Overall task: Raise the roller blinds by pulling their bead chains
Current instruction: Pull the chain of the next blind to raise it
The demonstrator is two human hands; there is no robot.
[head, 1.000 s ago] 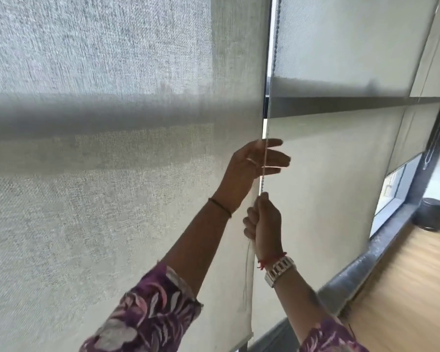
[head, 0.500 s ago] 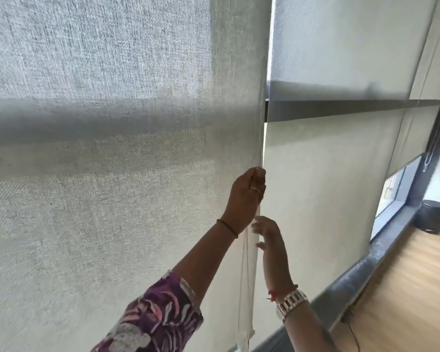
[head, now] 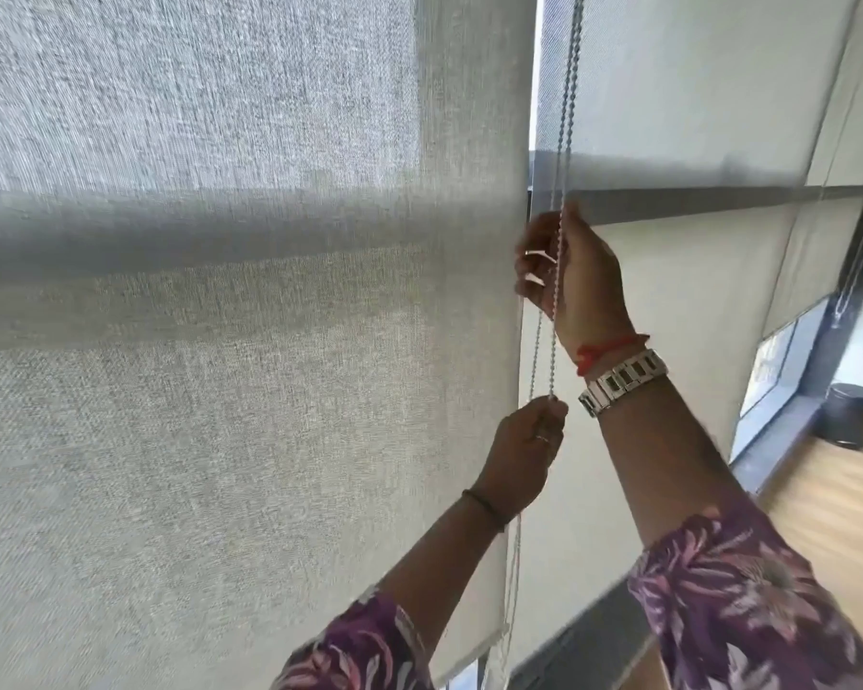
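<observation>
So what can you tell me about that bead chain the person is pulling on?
The bead chain is a string of small silvery-grey balls, metal by its look, hanging in two near-parallel strands in the gap between the two blinds. It runs up out of view at the top. The right hand grips it higher up; the left hand pinches it below, holding the strands fairly taut between them. Below the left hand it hangs beside the blind's edge.

Narrow gap btwn blinds (head: 220,341), chain-filled (head: 566,92)

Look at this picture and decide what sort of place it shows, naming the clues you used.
Probably an office or similar indoor room beside a large window wall: a row of tall beige fabric roller blinds, a light wooden plank floor, and a small dark round bin by the grey window sill.
</observation>
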